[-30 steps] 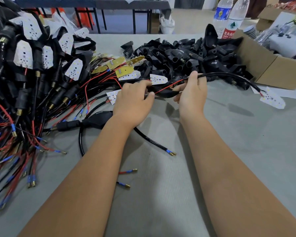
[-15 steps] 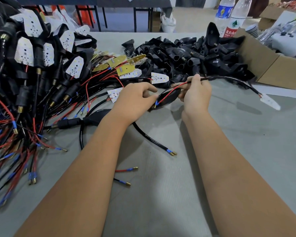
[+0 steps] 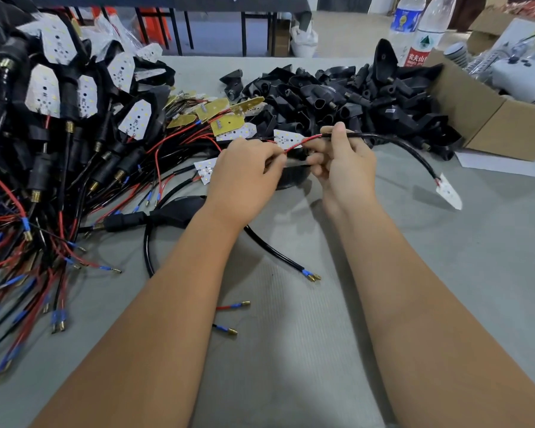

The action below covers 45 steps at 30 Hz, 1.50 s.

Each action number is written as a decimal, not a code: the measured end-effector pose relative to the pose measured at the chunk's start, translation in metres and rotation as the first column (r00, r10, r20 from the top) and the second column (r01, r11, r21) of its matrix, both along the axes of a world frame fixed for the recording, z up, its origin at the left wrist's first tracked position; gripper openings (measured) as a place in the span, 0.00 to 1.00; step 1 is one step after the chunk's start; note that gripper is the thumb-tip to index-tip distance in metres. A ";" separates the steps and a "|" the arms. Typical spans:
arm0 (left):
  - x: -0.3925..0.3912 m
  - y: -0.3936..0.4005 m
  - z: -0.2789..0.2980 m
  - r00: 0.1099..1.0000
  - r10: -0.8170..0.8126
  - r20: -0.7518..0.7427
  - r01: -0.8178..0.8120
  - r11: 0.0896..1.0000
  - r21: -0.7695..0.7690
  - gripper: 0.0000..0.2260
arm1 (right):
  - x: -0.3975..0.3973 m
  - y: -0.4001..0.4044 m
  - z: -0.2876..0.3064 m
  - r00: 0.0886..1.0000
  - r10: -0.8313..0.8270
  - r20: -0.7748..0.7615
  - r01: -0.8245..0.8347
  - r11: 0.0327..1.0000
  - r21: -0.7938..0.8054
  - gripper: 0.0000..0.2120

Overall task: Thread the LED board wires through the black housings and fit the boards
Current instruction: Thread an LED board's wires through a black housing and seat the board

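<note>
Above a grey table (image 3: 291, 350), a left hand (image 3: 244, 177) pinches the twisted red-and-black wires (image 3: 297, 144) while the right hand (image 3: 343, 162) grips the black sheathed cable (image 3: 393, 142) at the point where they emerge. The cable arcs rightward to a white, arrow-shaped LED board (image 3: 448, 193) hanging just above the table. A black housing (image 3: 294, 177) sits beneath both hands, before the pile of housings (image 3: 337, 97).

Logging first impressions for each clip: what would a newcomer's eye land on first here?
Centre frame, the left hand and right hand pinch a red wire between them, its black cable arcing right to a white LED board. A tangle of wired assemblies fills the left, and a heap of black housings sits behind the hands.
</note>
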State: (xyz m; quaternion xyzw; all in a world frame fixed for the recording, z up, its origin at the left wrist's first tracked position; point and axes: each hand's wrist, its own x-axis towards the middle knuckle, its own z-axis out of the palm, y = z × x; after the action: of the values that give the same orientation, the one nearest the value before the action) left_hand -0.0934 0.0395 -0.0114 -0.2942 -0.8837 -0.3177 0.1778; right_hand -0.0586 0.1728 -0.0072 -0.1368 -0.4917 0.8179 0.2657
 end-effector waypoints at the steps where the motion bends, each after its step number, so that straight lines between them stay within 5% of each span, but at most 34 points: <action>1: 0.000 0.000 0.000 1.000 0.010 0.001 -0.010 0.999 0.043 0.10 | 0.000 0.000 0.001 0.999 0.036 -0.020 -0.036 0.999 -0.032 0.10; 8: 0.003 -0.003 0.000 0.999 -0.026 -0.036 0.028 0.997 0.073 0.10 | 0.001 -0.010 -0.002 0.948 0.315 0.038 -0.317 0.930 0.186 0.05; 16: -0.001 -0.007 0.002 0.992 0.129 -0.013 -0.127 0.987 0.098 0.09 | 0.001 -0.013 -0.004 0.988 0.156 -0.019 -0.148 0.965 0.214 0.05; 23: 0.000 -0.010 0.001 0.993 0.087 0.077 -0.100 0.979 0.176 0.08 | 0.003 -0.014 -0.003 0.985 0.170 0.042 -0.174 0.924 0.341 0.06; 31: -0.003 -0.006 0.000 0.974 0.187 0.126 -0.193 0.980 0.041 0.06 | 0.001 -0.016 -0.008 0.990 0.066 0.127 -0.121 0.859 0.498 0.08; 45: 0.001 -0.011 0.001 0.984 0.017 0.178 -0.010 0.999 -0.037 0.17 | -0.006 -0.011 -0.013 0.986 -0.027 0.165 -0.046 0.906 0.420 0.09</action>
State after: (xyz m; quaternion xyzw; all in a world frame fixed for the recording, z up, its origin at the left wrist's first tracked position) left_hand -0.0926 0.0282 -0.0108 -0.2619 -0.9036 -0.3254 0.0950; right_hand -0.0648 0.1620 -0.0205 -0.1418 -0.6782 0.6789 0.2429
